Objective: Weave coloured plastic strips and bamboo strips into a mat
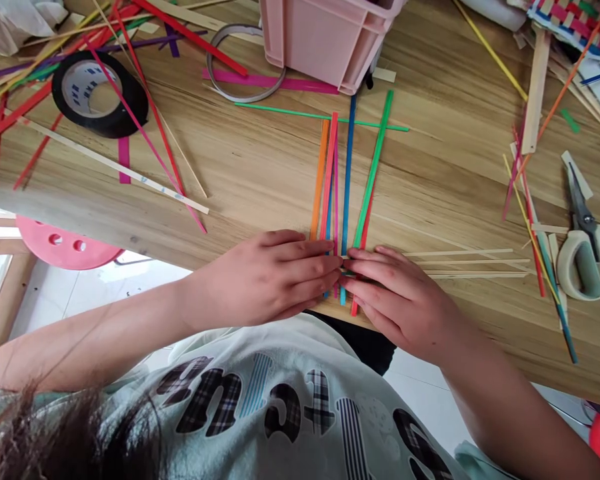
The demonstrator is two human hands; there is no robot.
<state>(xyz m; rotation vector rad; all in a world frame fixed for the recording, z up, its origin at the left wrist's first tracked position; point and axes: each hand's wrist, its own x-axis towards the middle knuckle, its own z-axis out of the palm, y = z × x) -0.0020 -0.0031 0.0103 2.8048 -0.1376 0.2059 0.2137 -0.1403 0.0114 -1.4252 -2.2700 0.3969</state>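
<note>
Several coloured strips stand lengthwise near the table's front edge: an orange strip (pixel 320 180), a red strip, a magenta one, a blue strip (pixel 349 167) and a green strip (pixel 375 167). Pale thin strips (pixel 470 267) lie crosswise through them and stick out to the right. My left hand (pixel 285 277) lies over the lower left part of the bundle, palm down, fingers pressed together. From the right, my right hand (pixel 405 293) rests on the lower right part, its fingertips meeting the left ones. What the fingertips pinch is hidden.
A pink basket (pixel 325 40) stands at the back, with a thin green strip (pixel 280 110) before it. Black tape (pixel 100 93) and loose strips lie left. Scissors (pixel 587 233), a wooden stick (pixel 536 93) and more strips are right.
</note>
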